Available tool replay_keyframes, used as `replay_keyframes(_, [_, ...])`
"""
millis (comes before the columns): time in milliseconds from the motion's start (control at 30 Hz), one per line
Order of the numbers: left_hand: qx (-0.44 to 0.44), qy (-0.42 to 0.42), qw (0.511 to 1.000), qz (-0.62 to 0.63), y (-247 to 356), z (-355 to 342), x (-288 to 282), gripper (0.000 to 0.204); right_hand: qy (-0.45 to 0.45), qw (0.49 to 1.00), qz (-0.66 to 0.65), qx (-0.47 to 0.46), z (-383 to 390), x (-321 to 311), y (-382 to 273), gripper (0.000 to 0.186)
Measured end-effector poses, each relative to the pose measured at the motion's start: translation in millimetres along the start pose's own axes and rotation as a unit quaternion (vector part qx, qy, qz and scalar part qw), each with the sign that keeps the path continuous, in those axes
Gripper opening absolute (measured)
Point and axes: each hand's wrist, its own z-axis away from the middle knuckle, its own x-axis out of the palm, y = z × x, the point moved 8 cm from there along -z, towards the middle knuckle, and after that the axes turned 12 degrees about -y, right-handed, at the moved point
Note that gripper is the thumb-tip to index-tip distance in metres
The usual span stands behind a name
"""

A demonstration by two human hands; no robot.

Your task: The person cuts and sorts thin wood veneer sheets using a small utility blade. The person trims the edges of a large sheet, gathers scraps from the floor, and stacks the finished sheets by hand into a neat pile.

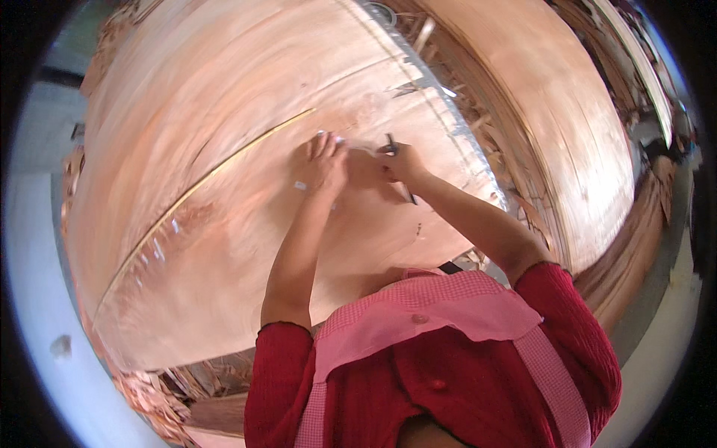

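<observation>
Head view: what sits nearest?

"A pink checked apron (429,299) over a red top (448,373), with both bare forearms stretching out beyond it."

And the hands?

"The right hand (401,162) is curled around a slim dark tool (390,143), whose end pokes out above the fist. Another dark sliver (410,196) shows just below that hand; I can't tell whether it belongs to the same piece. The left hand (326,162) is near it on the person's left, back up, fingers pointing away from the body. Small whitish spots show at its fingertips, but blur hides whether they pinch anything."

Where's the wood itself?

"Directly beneath both hands: a broad, pale wood sheet (224,284), spreading well past them, mostly to the left. A small white patch (300,185) lies on it, just beside the left wrist."

Anything farther off?

"A thin yellow strip (216,172) runs across the sheet, left of the left hand, one end near its fingertips. Past the sheet's ragged right edge, wood scraps (478,97) lie in a band, and beyond those stands another broad piece of pale wood (567,112)."
</observation>
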Motion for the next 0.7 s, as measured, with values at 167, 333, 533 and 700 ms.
replay_keyframes(167, [0.004,0.008,1.0,0.005,11,2,-6,0.025,0.015,0.909,0.417,-0.013,7,-16,-30,0.02])
replay_keyframes(333, [0.012,-0.058,0.998,0.007,10,0,2,0.032,0.079,0.687,0.716,-0.098,-56,-112,-68,0.016])
replay_keyframes(533, [-0.01,-0.022,0.992,-0.12,33,62,-12,0.049,-0.079,0.97,0.23,0.025,56,-68,-90,0.024])
replay_keyframes(700, [-0.044,-0.064,0.997,-0.018,14,136,-8,0.056,-0.138,0.987,-0.07,0.044,92,-45,-31,0.031])
